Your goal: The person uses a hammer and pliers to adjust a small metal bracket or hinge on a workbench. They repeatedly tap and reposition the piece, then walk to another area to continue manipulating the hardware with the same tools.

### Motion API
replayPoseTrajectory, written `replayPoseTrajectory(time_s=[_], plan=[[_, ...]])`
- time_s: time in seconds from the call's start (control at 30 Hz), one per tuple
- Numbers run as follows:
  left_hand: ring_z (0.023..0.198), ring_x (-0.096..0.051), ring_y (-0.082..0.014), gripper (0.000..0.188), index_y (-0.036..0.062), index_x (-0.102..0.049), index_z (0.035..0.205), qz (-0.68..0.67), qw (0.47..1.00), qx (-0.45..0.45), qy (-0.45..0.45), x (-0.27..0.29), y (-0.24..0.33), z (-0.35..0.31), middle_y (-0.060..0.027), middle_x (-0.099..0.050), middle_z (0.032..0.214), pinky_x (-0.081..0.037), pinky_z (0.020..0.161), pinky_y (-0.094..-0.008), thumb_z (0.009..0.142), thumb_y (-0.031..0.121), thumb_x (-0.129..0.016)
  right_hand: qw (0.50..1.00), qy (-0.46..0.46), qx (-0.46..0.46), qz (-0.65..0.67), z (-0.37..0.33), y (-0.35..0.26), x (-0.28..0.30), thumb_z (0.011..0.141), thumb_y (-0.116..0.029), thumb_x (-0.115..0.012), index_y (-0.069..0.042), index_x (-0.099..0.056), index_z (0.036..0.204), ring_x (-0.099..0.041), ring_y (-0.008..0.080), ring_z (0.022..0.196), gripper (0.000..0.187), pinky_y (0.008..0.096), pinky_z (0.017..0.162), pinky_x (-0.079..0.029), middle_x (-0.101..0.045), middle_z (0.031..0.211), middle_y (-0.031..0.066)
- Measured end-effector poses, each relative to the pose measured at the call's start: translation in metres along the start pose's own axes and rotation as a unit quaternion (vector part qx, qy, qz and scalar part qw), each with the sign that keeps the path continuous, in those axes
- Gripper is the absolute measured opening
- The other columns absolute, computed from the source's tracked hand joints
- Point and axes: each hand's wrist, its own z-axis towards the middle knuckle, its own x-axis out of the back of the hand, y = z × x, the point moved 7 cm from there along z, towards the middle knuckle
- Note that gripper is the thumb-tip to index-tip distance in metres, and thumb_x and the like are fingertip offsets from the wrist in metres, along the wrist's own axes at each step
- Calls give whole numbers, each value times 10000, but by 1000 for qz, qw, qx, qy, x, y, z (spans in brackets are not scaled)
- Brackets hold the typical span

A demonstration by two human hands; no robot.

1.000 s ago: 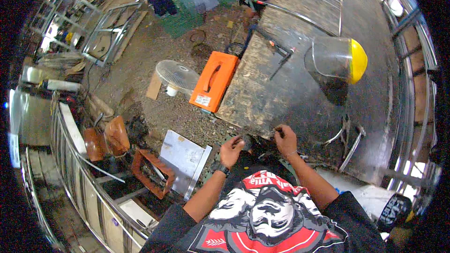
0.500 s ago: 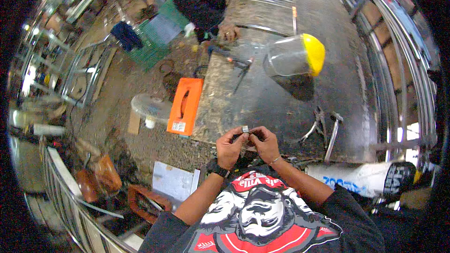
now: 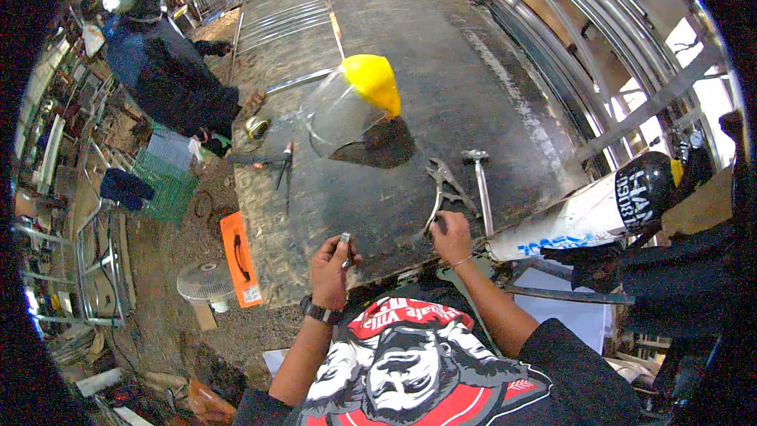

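In my left hand (image 3: 330,272), thumb and fingers pinch a small shiny metal piece (image 3: 345,239), its lower part hidden by the fingers. My right hand (image 3: 453,238) is at the table's near edge, fingers curled at the handle end of metal locking pliers (image 3: 443,187). The pliers lie on the dark table with jaws pointing away from me. Just right of them lies a hammer (image 3: 482,189), its head at the far end.
A face shield (image 3: 371,87) with yellow crown stands mid-table. Left are a dark tool (image 3: 272,159), a tape measure (image 3: 255,127) and an orange case (image 3: 239,260). A fan (image 3: 203,282) stands beyond. A co-worker (image 3: 169,71) is far left; a white cylinder (image 3: 568,221) lies right.
My hands have parted: the right has left the small metal piece and reached right to the pliers, while the left keeps the piece. The view has swung right. The co-worker now stands further left.
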Motion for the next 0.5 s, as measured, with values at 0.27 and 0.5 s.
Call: replayPoseTrajectory(time_s=[0.27, 0.5], plan=[[773, -607, -169, 198, 66, -561, 1155, -54, 999, -1, -3, -81, 13, 20, -61, -622, 892, -532, 655, -329, 995, 181, -579, 961, -175, -154, -148, 70, 63, -17, 791, -674, -664, 10, -283, 1496, -436, 452, 1298, 1054, 554, 1061, -380, -428, 1411, 285], [673, -543, -177, 337, 126, -487, 1258, -274, 957, -18, -88, -124, 44, -3, -73, -593, 933, -458, 594, -304, 955, 159, -629, 903, -261, -221, -259, 91, 63, -26, 641, -598, -826, -66, -197, 1529, -307, 424, 1399, 1212, 657, 1072, -299, -298, 1517, 231]])
